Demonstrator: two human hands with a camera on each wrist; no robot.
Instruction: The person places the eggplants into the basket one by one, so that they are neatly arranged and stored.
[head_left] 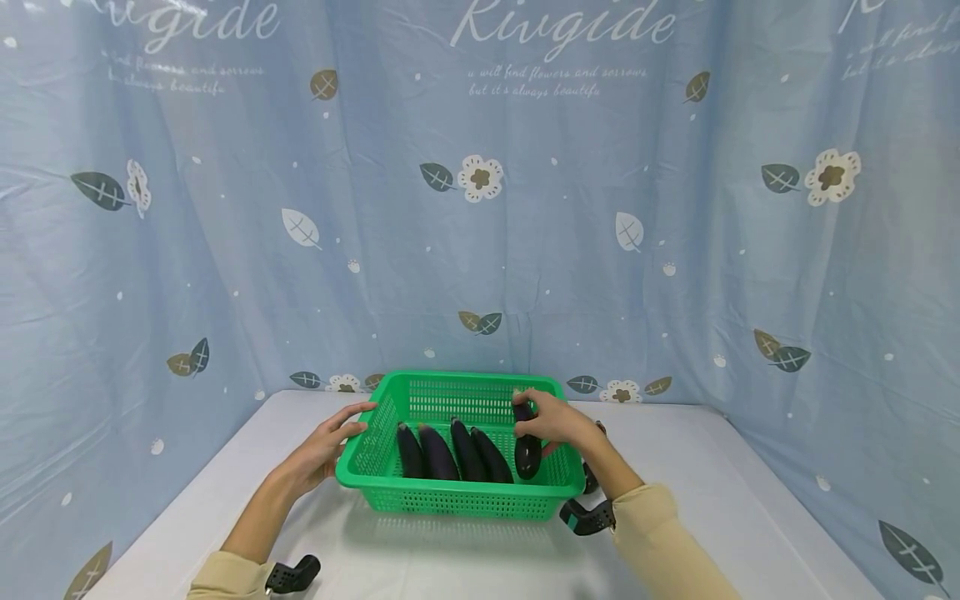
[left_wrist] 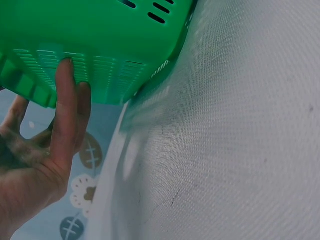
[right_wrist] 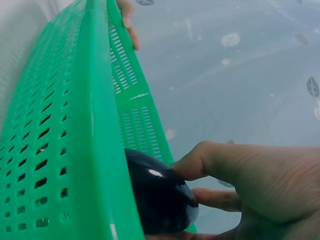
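A green plastic basket [head_left: 450, 497] with slotted walls stands on the table. Inside it, several dark purple eggplants [head_left: 467, 450] lie side by side toward the left and middle. My left hand [head_left: 325, 446] grips the basket's left rim; in the left wrist view, straight fingers [left_wrist: 65, 107] lie against the outer wall. Over the basket's right side, my right hand [head_left: 551, 421] holds another eggplant [head_left: 528, 457] near its stem end, thumb and fingers on either side. Its glossy rounded end [right_wrist: 160, 195] shows beside the basket rim in the right wrist view.
The basket rests on a white cloth-covered table [head_left: 420, 567]. Behind and at both sides hangs a blue curtain [head_left: 525, 233] printed with leaves and flowers. Black wrist devices [head_left: 588, 517] sit by both forearms, the right one close to the basket's front right corner.
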